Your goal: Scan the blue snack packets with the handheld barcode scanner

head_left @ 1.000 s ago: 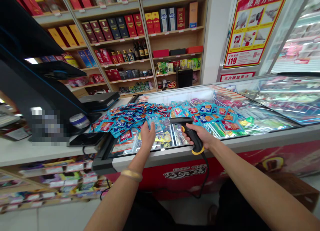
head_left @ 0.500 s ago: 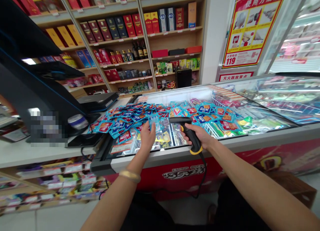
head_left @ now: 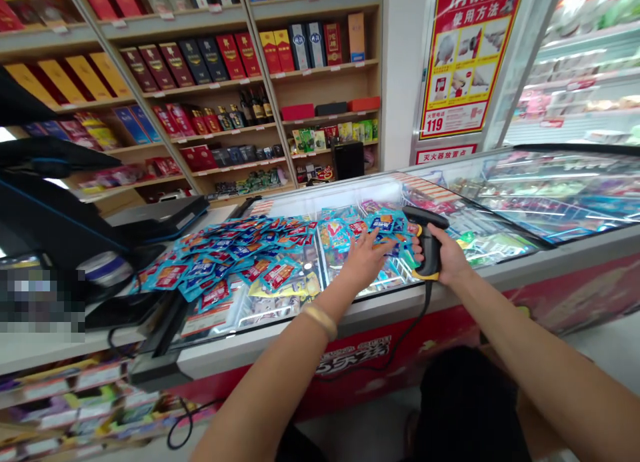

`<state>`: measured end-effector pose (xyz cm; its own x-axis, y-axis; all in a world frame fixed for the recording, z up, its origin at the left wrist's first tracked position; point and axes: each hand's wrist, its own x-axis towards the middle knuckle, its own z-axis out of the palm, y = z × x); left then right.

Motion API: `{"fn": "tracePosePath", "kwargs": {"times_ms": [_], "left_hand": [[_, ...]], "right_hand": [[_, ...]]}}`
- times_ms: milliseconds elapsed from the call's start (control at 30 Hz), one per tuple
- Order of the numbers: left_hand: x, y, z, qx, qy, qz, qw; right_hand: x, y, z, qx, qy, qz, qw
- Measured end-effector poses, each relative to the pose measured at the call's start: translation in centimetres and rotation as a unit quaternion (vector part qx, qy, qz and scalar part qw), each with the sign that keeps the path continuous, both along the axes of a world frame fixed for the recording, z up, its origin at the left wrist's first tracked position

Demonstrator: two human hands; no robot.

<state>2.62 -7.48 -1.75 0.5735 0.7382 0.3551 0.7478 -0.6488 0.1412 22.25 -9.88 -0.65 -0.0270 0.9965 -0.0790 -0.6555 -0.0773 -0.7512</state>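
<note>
My right hand (head_left: 447,255) grips a black barcode scanner (head_left: 427,239) with a yellow band, held upright over the glass lid of a chest freezer (head_left: 350,302). My left hand (head_left: 364,259), with a gold bangle on the wrist, reaches across to the small pile of blue snack packets (head_left: 373,225) just left of the scanner; its fingers lie stretched out on them. A larger heap of the same blue and red packets (head_left: 225,255) covers the lid further left.
A black checkout terminal (head_left: 60,215) and a flat black device (head_left: 160,215) stand on the white counter at left. Wooden shelves (head_left: 225,82) with boxed goods and bottles fill the back wall. A red poster (head_left: 467,55) hangs at right. The scanner's cable (head_left: 400,349) hangs down the freezer front.
My left hand, which held a packet near the big heap, has swung right onto the small pile by the scanner. The view has turned right, and the scanner now stands more upright.
</note>
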Motion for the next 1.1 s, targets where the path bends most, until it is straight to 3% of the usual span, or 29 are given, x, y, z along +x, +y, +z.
{"fn": "tracePosePath", "kwargs": {"times_ms": [100,267,400,500,633,767,967,1100], "left_hand": [[2.2,0.5,0.2,-0.075,0.056,0.045,0.995],[3.7,1.8,0.8,-0.141,0.065,0.084,0.984],[4.1,2.5,0.7,-0.147,0.022,0.083,0.985],[3.2,2.3,0.6,-0.11,-0.025,0.063,0.992],[-0.9,1.0,0.6,-0.009,-0.063,0.067,0.996],[-7.5,-0.9,0.6,0.071,-0.081,0.145,0.984],[-15.9,-3.5,-0.7,0.054,-0.057,0.324,0.943],[-18.0,-3.9,-2.0,0.031,-0.059,0.306,0.95]], "right_hand": [[0.9,0.4,-0.2,-0.037,-0.006,0.002,0.999],[0.7,1.1,0.0,-0.024,-0.007,-0.006,1.0],[0.6,1.1,0.1,-0.017,-0.005,-0.007,1.0],[0.8,0.9,0.1,0.001,-0.005,0.003,1.0],[0.0,0.4,0.6,0.031,0.007,0.004,0.999],[-3.4,-0.3,1.3,0.027,0.016,0.034,0.999],[-10.5,-1.6,1.0,-0.006,0.005,0.139,0.99],[-12.9,-2.1,0.4,-0.037,0.007,0.197,0.98]]}}
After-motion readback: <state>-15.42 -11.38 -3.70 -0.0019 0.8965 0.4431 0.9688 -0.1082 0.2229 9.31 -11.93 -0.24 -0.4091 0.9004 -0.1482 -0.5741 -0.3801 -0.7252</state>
